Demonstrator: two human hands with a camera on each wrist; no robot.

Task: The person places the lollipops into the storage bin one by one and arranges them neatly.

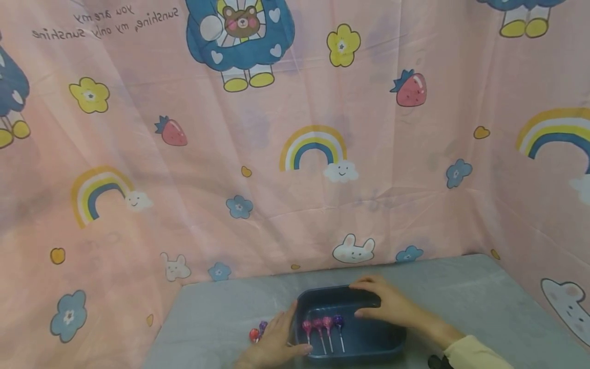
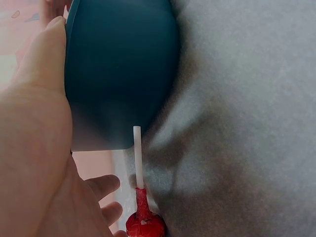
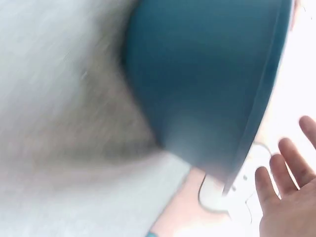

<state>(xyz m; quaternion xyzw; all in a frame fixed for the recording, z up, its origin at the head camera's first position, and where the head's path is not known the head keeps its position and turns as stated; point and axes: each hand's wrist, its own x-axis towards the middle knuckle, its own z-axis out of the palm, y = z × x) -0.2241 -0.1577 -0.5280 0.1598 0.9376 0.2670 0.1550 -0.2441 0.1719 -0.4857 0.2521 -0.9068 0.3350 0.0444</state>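
A dark blue rectangular tray (image 1: 373,341) stands on the table in the head view. Inside, toward its left, several lollipops lie in a row, pink ones (image 1: 328,323) and a purple one (image 1: 338,321), white sticks toward me. My left hand (image 1: 275,338) is at the tray's left side, thumb against the rim in the left wrist view and fingers extended. Just beyond it lie a red lollipop (image 1: 254,335) and a purple lollipop (image 1: 263,326), partly hidden. My right hand (image 1: 392,305) reaches over the tray's far right corner, holding nothing, its fingers spread in the right wrist view.
The grey table (image 1: 221,312) extends on both sides of the tray. A pink printed curtain (image 1: 207,205) hangs behind it and along the right. Near the right sleeve (image 1: 477,353), a small black object (image 1: 434,362) shows at the bottom edge.
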